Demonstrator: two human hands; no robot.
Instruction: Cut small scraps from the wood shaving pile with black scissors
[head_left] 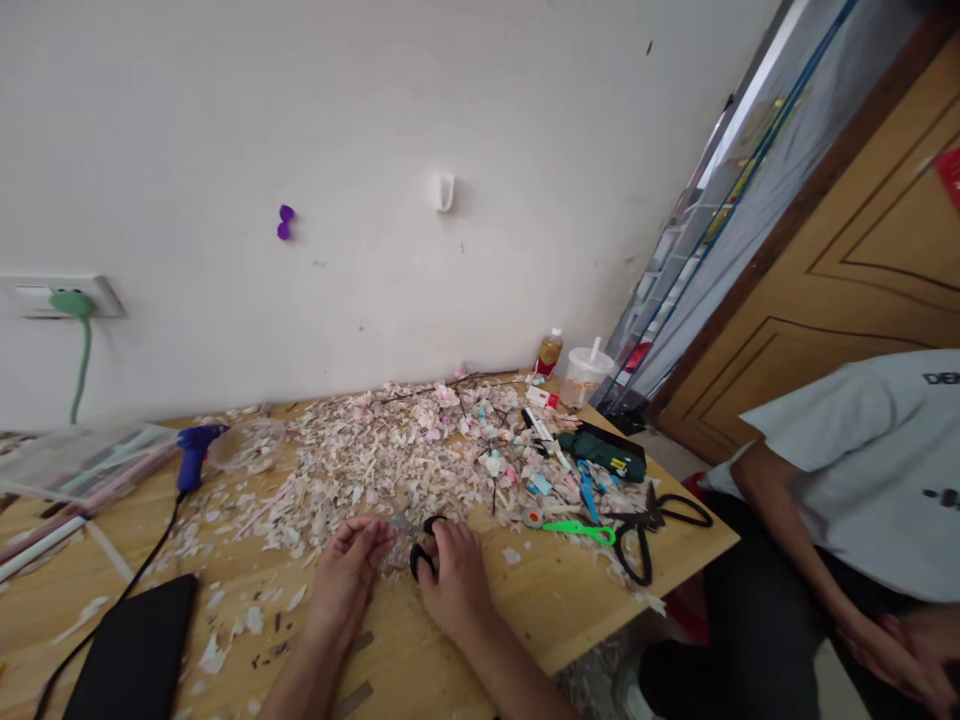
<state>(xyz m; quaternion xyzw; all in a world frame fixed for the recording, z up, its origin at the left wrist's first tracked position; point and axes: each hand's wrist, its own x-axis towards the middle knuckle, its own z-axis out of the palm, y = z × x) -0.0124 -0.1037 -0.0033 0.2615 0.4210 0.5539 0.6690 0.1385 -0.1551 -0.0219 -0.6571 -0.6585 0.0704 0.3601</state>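
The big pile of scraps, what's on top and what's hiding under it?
On top of the scraps are pink flower-like bits and a thin dark twig. Wooden table shows along the near edge, but anything buried underneath is covered, so I can't tell.

Two black-handled scissors (414, 534) (651, 520); one glue gun (193, 460), one bottle (549, 353), one cup (584, 378).

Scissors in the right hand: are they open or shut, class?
The scissors look open: their black loops stand apart at the right hand, though the blades are too blurred to confirm it.
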